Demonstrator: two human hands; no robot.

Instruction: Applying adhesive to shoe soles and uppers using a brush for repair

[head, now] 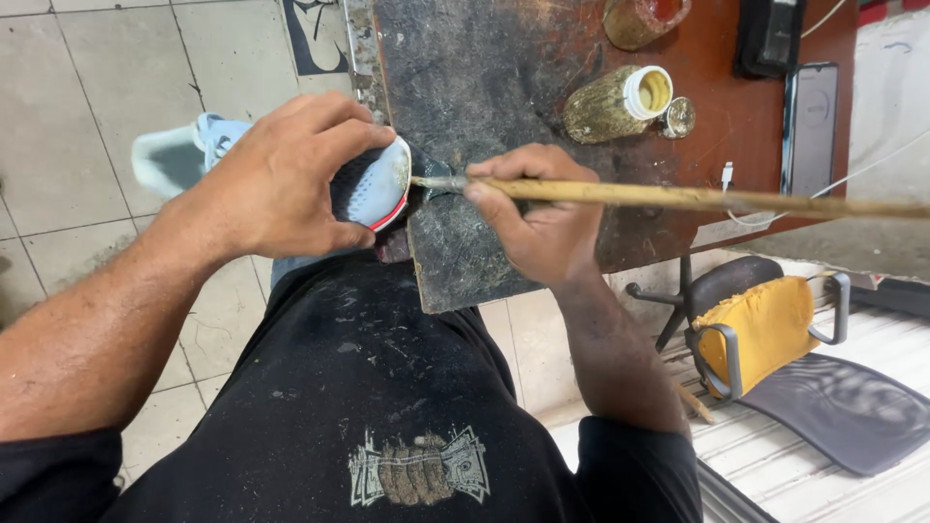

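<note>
My left hand (281,174) grips the toe end of a light blue and grey sports shoe (373,184), pressing it against the edge of a dark stained work board (484,87). My right hand (542,218) holds a long thin wooden-handled brush (678,199) that runs off to the right. Its tip (431,181) touches the shoe's pale sole near the toe. The shoe's heel end (174,155) sticks out to the left behind my left hand.
On the reddish table stand an open glue-smeared jar (620,102) lying on its side, its small lid (678,116), another pot (644,19), a phone (812,121) with a white cable. A chair with yellow cloth (765,329) is at the right. Tiled floor lies at the left.
</note>
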